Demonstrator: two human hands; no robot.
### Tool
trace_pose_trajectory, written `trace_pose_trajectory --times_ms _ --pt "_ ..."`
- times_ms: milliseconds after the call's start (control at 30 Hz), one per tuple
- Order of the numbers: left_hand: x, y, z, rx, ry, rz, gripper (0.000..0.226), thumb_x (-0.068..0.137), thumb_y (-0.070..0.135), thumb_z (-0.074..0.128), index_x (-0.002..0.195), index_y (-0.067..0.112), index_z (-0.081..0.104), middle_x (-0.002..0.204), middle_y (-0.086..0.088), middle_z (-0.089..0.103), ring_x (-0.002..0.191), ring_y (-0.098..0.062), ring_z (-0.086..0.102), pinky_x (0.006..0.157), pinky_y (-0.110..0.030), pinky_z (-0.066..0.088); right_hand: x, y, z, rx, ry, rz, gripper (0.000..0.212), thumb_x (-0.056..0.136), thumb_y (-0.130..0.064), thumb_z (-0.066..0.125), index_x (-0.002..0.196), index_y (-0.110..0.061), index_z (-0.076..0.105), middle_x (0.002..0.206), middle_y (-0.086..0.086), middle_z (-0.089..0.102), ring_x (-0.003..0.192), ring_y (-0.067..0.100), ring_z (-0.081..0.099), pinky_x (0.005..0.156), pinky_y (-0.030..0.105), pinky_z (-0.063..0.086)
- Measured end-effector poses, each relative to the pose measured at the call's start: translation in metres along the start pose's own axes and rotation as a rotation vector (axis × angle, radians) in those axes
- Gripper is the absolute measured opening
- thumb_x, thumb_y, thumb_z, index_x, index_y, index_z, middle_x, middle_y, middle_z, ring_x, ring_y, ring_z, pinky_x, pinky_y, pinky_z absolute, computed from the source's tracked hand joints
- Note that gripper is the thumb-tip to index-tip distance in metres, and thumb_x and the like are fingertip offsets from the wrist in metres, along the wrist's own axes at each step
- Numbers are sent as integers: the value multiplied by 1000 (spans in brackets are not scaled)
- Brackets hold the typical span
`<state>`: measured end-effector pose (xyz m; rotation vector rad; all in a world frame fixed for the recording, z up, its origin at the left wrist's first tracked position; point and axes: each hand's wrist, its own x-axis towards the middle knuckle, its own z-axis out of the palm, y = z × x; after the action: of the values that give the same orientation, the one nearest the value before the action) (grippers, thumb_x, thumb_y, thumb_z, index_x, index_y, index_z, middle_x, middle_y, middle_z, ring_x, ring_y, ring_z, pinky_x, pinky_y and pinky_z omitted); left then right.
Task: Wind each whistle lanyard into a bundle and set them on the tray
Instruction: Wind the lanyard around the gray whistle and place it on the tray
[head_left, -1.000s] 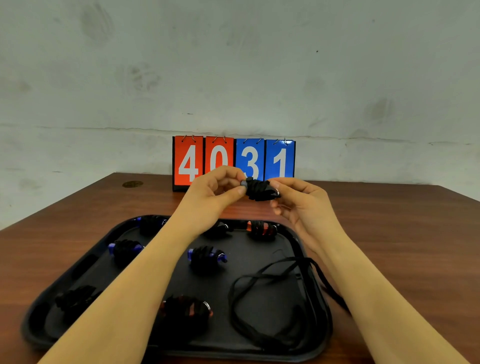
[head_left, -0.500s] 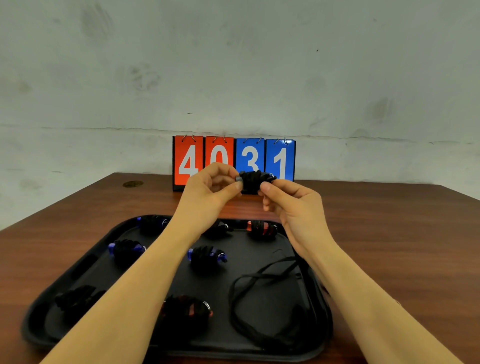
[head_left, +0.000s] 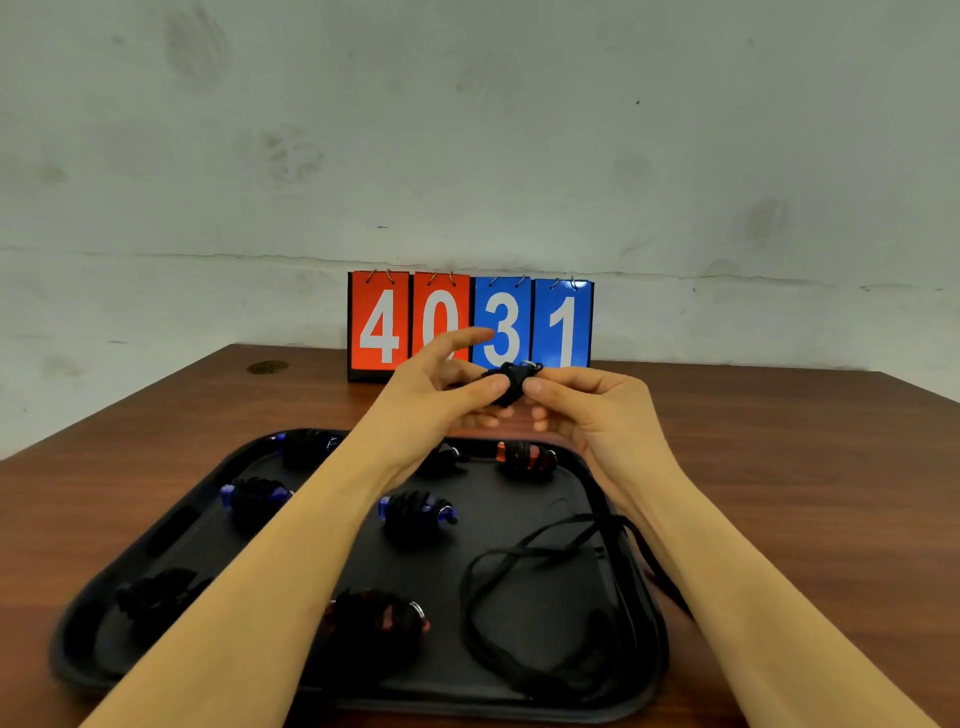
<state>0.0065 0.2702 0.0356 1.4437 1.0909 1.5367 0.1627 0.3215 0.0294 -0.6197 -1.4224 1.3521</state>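
Note:
Above the far edge of the black tray (head_left: 171, 525), both my hands hold one wound black lanyard bundle (head_left: 511, 380) with a metal ring on top. My left hand (head_left: 434, 387) pinches its left end with the thumb, the index finger stretched out. My right hand (head_left: 582, 402) pinches its right end. Several wound bundles lie on the tray: blue-tipped ones (head_left: 418, 512) (head_left: 254, 494) (head_left: 309, 444), red-tipped ones (head_left: 525, 457) (head_left: 376, 618), a dark one (head_left: 156, 592). An unwound black lanyard (head_left: 545, 561) sprawls over the tray's right part and its right rim.
A flip scoreboard (head_left: 470, 325) reading 4031 stands at the back of the brown wooden table (head_left: 805, 467), against a pale wall. A small round cap (head_left: 267, 367) sits in the table's far left. Bare table lies to the right of the tray.
The bundle and both hands have dropped slightly lower and closer together. My left index finger has lifted off and now points outward.

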Motion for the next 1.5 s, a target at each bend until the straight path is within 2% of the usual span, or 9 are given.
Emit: trace_pose_trajectory --times_ms 233,467,633,867,967,1067,1267,1433,1500 --pt "-2 0 5 117 1 40 27 84 2 60 104 19 66 110 -4 64 96 -17 67 82 -28 56 0 -2 -2 15 -14 -10 9 75 0 69 74 -7 73 68 12 68 59 17 59 67 27 56" --pt "0 -3 4 337 79 130 27 82 14 67 105 27 65 105 6 65 93 -12 66 89 -29 53 -2 -3 -3 21 -60 -20 8 68 -8 72 74 -12 76 72 10 69 65 19 59 75 31 55" --pt "0 -7 6 505 74 164 25 80 17 69 100 29 59 101 8 59 87 -8 66 81 -23 55 -2 -2 -2 -51 -47 6 17 76 0 69 71 -14 76 69 8 70 64 19 59 85 45 54" --pt "1 -10 6 501 41 183 25 80 12 67 100 23 56 102 10 64 97 -4 62 89 -25 51 -1 -1 -1 28 -15 61 14 73 6 68 72 -8 71 67 8 69 60 17 62 72 32 59" --pt "0 -7 8 385 16 144 26 86 9 61 106 23 54 106 5 63 90 -10 66 77 -21 55 0 -1 -2 11 -8 34 15 72 4 70 77 -9 72 78 12 72 71 23 66 80 38 56" --pt "0 -6 8 303 13 109 24 89 7 56 110 17 52 110 0 62 82 -17 69 75 -27 57 -2 -2 -1 -33 -15 -14 20 74 7 67 83 -10 72 86 14 73 83 28 70 85 40 54" --pt "0 -8 11 287 -14 109 22 90 5 54 109 15 56 115 -5 56 94 -18 67 81 -32 57 -3 1 1 -212 72 -149 18 76 2 69 75 -15 71 79 5 72 81 20 69 83 34 55" --pt "0 -10 12 269 -18 88 24 93 4 48 112 16 57 115 -1 60 101 -14 63 84 -30 55 -3 3 3 -318 60 -245 15 78 -1 69 74 -15 68 75 -3 68 74 8 65 74 18 51" --pt "0 -10 13 265 -28 88 24 94 7 47 113 17 57 115 -1 60 102 -13 62 84 -28 55 -3 4 4 -306 74 -249 15 78 -2 69 73 -16 67 74 -1 69 74 10 66 74 21 52"
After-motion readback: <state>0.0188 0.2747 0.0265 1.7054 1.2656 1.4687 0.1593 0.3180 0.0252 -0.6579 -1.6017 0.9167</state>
